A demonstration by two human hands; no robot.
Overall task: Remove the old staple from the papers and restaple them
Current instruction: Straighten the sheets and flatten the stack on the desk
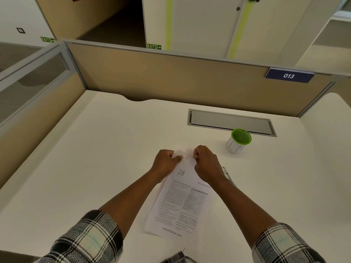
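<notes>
A small stack of printed papers [180,202] lies on the white desk, its top edge pointing away from me. My left hand [165,164] presses down on the top left corner, thumb on the sheet. My right hand [205,162] is curled at the top edge of the papers, fingertips pinched together there; the staple itself is too small to see. A slim metal tool [228,176] lies on the desk just right of my right wrist, partly hidden by it.
A white cup with a green inside [239,141] stands to the right, beyond the papers. Behind it a grey cable hatch [229,121] is set into the desk [95,158]. Tan partition walls [171,78] enclose the back and left sides.
</notes>
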